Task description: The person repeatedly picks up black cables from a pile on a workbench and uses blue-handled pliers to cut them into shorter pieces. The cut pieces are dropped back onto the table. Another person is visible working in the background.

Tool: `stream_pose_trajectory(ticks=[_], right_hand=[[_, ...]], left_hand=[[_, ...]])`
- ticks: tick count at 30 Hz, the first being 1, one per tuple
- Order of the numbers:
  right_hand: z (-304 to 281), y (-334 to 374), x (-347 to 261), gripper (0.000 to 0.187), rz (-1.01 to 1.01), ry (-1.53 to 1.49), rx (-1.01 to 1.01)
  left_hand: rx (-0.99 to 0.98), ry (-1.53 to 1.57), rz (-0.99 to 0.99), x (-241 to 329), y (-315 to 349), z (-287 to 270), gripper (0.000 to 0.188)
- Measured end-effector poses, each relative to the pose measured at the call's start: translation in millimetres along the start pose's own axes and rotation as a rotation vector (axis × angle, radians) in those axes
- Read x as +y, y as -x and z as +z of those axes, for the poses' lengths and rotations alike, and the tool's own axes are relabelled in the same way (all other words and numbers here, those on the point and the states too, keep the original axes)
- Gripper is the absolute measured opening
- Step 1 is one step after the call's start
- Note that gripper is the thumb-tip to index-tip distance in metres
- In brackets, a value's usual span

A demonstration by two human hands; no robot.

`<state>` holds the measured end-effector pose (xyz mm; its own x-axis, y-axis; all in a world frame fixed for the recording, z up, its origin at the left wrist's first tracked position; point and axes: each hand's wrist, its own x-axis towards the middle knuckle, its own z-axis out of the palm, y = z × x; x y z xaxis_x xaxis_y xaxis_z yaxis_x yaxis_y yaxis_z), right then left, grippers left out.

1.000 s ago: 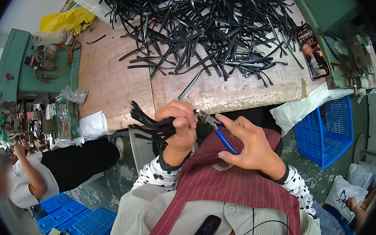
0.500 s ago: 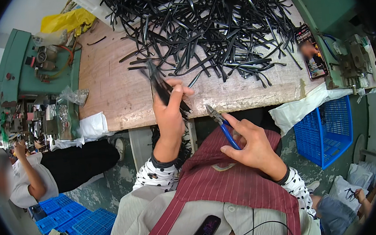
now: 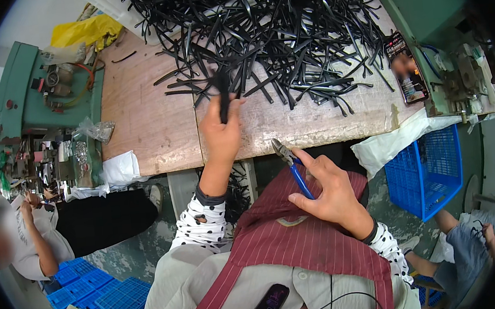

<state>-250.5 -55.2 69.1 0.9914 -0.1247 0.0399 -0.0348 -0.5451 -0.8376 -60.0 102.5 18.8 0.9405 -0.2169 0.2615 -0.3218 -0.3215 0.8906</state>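
Observation:
My left hand [image 3: 221, 138] is closed around a bundle of black eyeglass temples [image 3: 223, 95], smeared by motion, above the table [image 3: 144, 113] at the near side of the pile. That large heap of loose black eyeglass temples [image 3: 285, 51] spreads over the far part of the tabletop. In my right hand [image 3: 334, 194] is a pair of cutting pliers [image 3: 300, 179] with blue handles. Their metal jaws point up and left, close to the table's front edge, with no temple between them.
Green machines [image 3: 25, 100] flank the table on the left and right. A phone [image 3: 406, 67] leans by the right one. Below it hangs or stands a blue crate [image 3: 426, 174]; more blue crates [image 3: 122, 304] stand at lower left. A person [image 3: 37, 235] is at left, another [image 3: 459, 253] at lower right.
My left hand has moved forward, toward the pile, with the bundle of temples. My right hand and the pliers have barely moved. The person at lower right has shifted.

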Motion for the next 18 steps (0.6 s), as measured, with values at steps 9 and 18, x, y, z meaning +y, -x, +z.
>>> stream_pose_trajectory(ticks=[9, 18], right_hand=[[0.2, -9.4, -6.2, 0.079, -0.16, 0.301, 0.063], [-4.9, -12.5, -12.9, 0.078, -0.241, 0.342, 0.056]], left_hand=[[-0.318, 1.134, -0.535, 15.7, 13.6, -20.8, 0.032], [-0.68, 1.433, -0.609, 28.9, 13.2, -23.3, 0.034]])
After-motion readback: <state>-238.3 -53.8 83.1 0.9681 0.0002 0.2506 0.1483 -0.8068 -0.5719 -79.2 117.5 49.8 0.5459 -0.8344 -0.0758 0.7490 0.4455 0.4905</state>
